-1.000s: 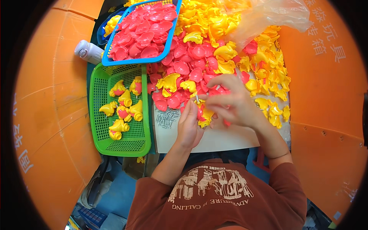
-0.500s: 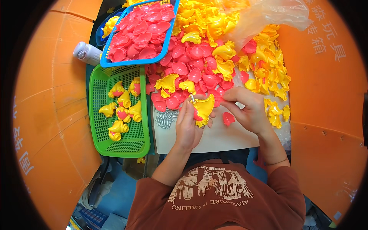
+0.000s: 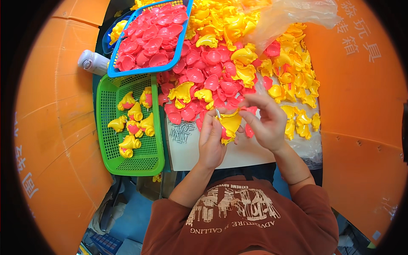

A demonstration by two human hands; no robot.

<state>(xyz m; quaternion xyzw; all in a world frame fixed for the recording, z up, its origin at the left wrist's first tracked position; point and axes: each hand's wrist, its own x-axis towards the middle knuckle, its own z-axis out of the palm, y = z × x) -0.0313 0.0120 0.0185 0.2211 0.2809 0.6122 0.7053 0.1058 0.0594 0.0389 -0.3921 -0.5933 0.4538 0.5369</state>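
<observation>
My left hand (image 3: pixel 211 143) holds a hollow yellow plastic toy half-shell (image 3: pixel 231 123), its open side facing up, with some red showing at its lower left. A small metal pin (image 3: pixel 218 113) stands out at the shell's upper left, by my fingertips. Right beside the shell's upper right edge is my right hand (image 3: pixel 270 124), thumb and forefinger drawn together. What that pinch holds, if anything, is hidden. Loose metal pins (image 3: pixel 181 132) lie on the white tabletop (image 3: pixel 187 155) left of my left hand. A red shell piece (image 3: pixel 249 131) rests between my hands.
Beyond my hands spreads a heap of red shells (image 3: pixel 212 80) and yellow shells (image 3: pixel 236 25). At left, a green basket (image 3: pixel 160 144) holds several yellow-and-red figures, below a blue-rimmed basket (image 3: pixel 176 63) of red shells. A bottle (image 3: pixel 93 62), plastic bag (image 3: pixel 293 17) and orange panels (image 3: pixel 361 106) surround these.
My right hand has come left to the edge of the yellow half-shell, with its fingers raised. The left hand keeps its hold, and the whole view has shifted slightly.
</observation>
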